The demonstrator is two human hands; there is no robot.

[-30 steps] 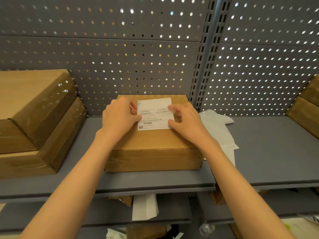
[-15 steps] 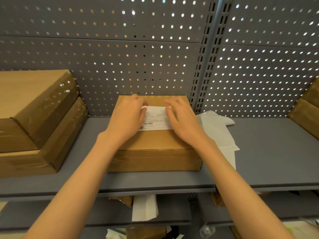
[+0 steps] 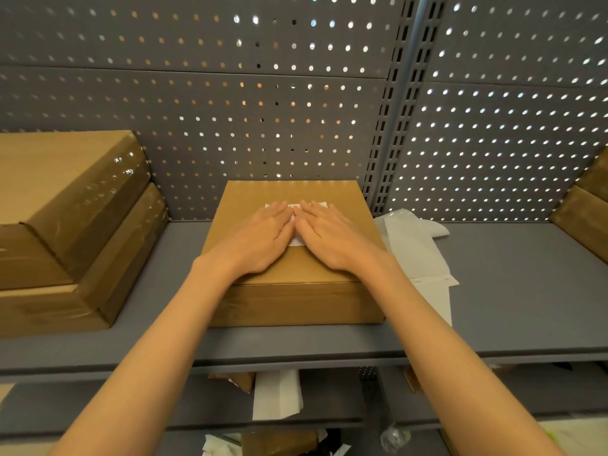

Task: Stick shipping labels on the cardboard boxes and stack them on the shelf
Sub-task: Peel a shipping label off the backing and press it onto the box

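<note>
Flat palms (image 3: 263,238) (image 3: 332,238) on paper label (image 3: 296,241) (mostly hidden), matte cardboard box (image 3: 296,304)

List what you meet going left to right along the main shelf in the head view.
Stack of two cardboard boxes → box being labelled → white backing papers → boxes at the right edge.

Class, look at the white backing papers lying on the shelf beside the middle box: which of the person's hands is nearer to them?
Right. The right hand lies flat on the box on the side toward the backing papers; the left hand lies beyond it, farther away.
</note>
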